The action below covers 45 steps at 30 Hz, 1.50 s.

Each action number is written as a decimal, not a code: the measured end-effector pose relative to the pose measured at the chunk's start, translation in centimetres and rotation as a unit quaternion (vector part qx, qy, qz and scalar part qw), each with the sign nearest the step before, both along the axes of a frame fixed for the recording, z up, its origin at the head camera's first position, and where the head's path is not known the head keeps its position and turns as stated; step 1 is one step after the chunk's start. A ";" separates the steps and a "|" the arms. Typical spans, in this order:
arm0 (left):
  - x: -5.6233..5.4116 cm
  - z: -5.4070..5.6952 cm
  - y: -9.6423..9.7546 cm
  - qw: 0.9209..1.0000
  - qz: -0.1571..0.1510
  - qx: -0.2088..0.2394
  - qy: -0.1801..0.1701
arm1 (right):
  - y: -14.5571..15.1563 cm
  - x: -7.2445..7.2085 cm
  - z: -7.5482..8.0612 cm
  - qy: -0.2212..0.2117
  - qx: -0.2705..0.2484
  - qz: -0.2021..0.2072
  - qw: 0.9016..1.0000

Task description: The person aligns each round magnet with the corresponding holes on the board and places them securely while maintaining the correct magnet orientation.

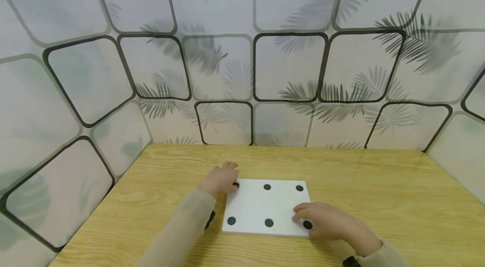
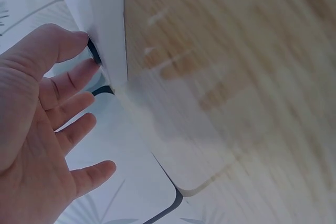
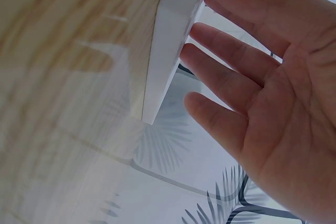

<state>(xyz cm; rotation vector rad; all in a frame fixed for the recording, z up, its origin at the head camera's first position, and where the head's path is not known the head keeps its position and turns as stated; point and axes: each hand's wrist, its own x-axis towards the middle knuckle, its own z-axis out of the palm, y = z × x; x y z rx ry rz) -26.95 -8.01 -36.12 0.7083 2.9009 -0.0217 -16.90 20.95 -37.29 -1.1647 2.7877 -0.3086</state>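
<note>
A white rectangular board (image 1: 250, 206) lies flat on the table, with several black round spots arranged in two rows. My left hand (image 1: 221, 179) is at its far left corner. There, the thumb and index fingertips are beside a black spot (image 2: 94, 51), the other fingers spread. Whether those tips touch the spot is hard to tell. Over the near right corner is my right hand (image 1: 327, 220), fingers extended above the board and thumb by its near edge. A black spot (image 1: 307, 225) shows between that thumb and the fingers. In the right wrist view the fingers (image 3: 226, 61) are loosely spread.
The light wooden table (image 1: 379, 191) extends around the board on all sides. A pale curtain (image 1: 288, 69) with dark rounded outlines and leaf prints stands behind the table and along its left and right sides.
</note>
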 end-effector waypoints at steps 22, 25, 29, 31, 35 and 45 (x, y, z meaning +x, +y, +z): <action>0.6 0.2 -0.1 0.999 -0.006 0.032 0.015 | -0.3 0.2 0.5 -0.021 0.010 -0.011 1.000; 1.0 0.7 0.0 0.998 -0.019 0.054 0.031 | -0.4 0.2 0.5 -0.021 0.012 -0.012 1.000; 2.1 1.7 0.4 0.995 -0.033 0.085 0.051 | -0.4 0.1 0.5 -0.027 0.016 -0.015 0.999; 2.9 2.2 0.6 0.993 -0.036 0.097 0.063 | -0.4 0.0 0.5 -0.029 0.017 -0.015 0.999; 4.6 2.7 0.9 0.988 -0.039 0.114 0.094 | -0.4 0.1 0.6 -0.028 0.016 -0.012 0.999; 8.1 2.1 0.6 0.984 -0.079 0.129 0.092 | -0.3 0.1 0.5 -0.024 0.017 -0.007 1.000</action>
